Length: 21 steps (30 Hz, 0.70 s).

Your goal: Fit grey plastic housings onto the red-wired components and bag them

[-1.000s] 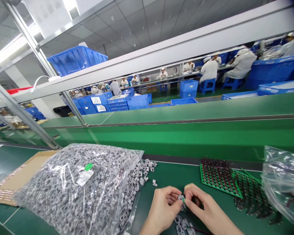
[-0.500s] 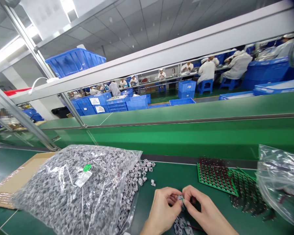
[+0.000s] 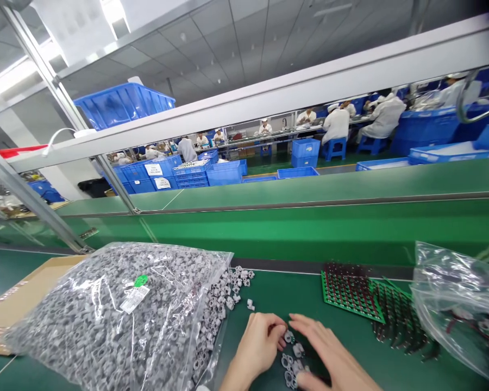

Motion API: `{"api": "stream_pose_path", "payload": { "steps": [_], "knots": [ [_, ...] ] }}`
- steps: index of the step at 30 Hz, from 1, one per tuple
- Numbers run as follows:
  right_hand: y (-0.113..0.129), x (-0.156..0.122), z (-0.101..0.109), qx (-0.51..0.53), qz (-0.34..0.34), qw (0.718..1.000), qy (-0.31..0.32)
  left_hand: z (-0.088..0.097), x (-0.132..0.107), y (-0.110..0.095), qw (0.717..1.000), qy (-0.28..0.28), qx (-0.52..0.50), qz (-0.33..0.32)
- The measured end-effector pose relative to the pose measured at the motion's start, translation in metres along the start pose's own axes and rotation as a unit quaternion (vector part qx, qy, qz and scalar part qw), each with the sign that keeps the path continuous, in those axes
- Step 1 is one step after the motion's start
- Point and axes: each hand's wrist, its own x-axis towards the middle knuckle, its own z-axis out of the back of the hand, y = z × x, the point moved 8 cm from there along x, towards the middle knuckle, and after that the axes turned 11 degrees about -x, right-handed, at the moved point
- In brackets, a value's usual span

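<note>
My left hand is over the green worktop with its fingers curled inward, just left of a small grey plastic ring-shaped part. Whatever those fingers may pinch is hidden. My right hand is open, its fingers stretched out and apart from the thumb. The thumb is by a small pile of grey plastic parts that lies between my hands. To the left of them lies a big clear plastic bag full of the same grey parts, several of which spill out of its right side.
Green circuit boards with dark red wires lie to the right, beside a clear plastic bag. A cardboard tray sits at the left. Behind the worktop runs a green ledge; people in white work among blue bins further off.
My hands were together around a small grey part; now they are apart. The right hand has opened and lowered toward the pile. A grey part now lies between the hands. The view shifted slightly.
</note>
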Motion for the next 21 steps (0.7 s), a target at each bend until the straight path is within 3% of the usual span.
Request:
{"api": "stream_pose_path", "payload": {
  "steps": [2,4,8,12,14,17,19,21],
  "knots": [
    [0.022,-0.007,-0.003,-0.080,0.086,0.993,-0.034,0.001,0.001,0.002,1.000,0.001,0.009,-0.010],
    [0.037,-0.010,-0.009,-0.152,0.121,0.979,-0.069,0.001,0.002,0.005,1.000,-0.002,0.015,-0.015],
    [0.043,-0.002,-0.026,-0.238,0.084,0.959,-0.126,0.000,0.005,0.012,1.000,-0.004,0.001,-0.015],
    [0.036,-0.001,-0.030,-0.260,0.072,0.954,-0.132,-0.002,0.009,0.009,1.000,-0.008,0.005,-0.025],
    [0.027,-0.009,-0.012,-0.263,0.055,0.955,-0.126,-0.005,0.010,0.005,1.000,-0.005,0.017,-0.025],
    [0.005,-0.032,0.038,-0.231,0.023,0.965,-0.119,-0.014,0.012,-0.009,0.997,-0.001,0.066,-0.040],
    [-0.021,-0.053,0.080,-0.137,-0.020,0.981,-0.134,-0.028,0.015,-0.023,0.993,0.007,0.102,-0.066],
    [-0.060,-0.075,0.114,-0.104,-0.077,0.980,-0.152,-0.049,0.021,-0.039,0.985,0.023,0.133,-0.105]
  ]
}}
